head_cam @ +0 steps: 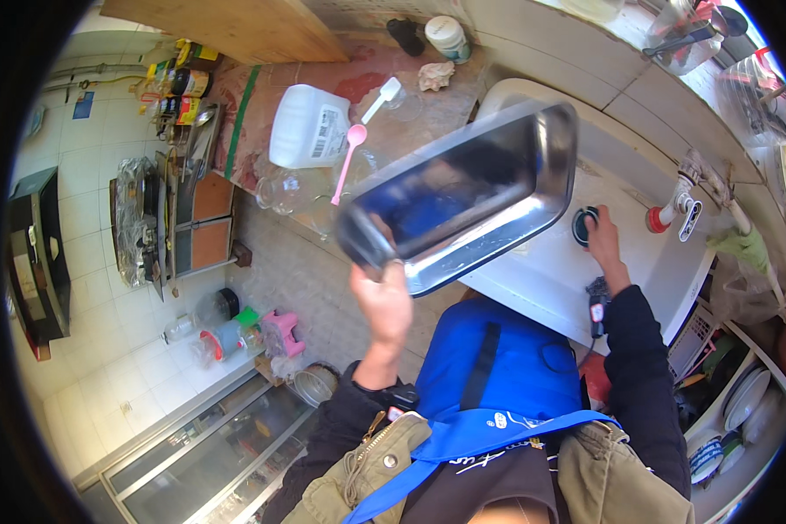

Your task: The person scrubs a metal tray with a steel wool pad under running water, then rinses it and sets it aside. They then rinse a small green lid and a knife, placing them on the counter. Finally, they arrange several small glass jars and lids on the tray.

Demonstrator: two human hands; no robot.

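My left hand grips the near left corner of a shiny rectangular metal tray. The tray is tilted and held up between the counter and the white sink, covering part of both. Its surface reflects blue and dark shapes. Over in the sink, my right hand has its fingers on a small dark green round object, perhaps a drain plug or lid; I cannot tell which. A dark mesh-like scrubber or cloth shows beside my right wrist.
A faucet juts over the sink's right side. On the stone counter stand a white plastic jug, a pink spoon, a white scoop, a clear jar and a white tub. Plates stand in a lower rack.
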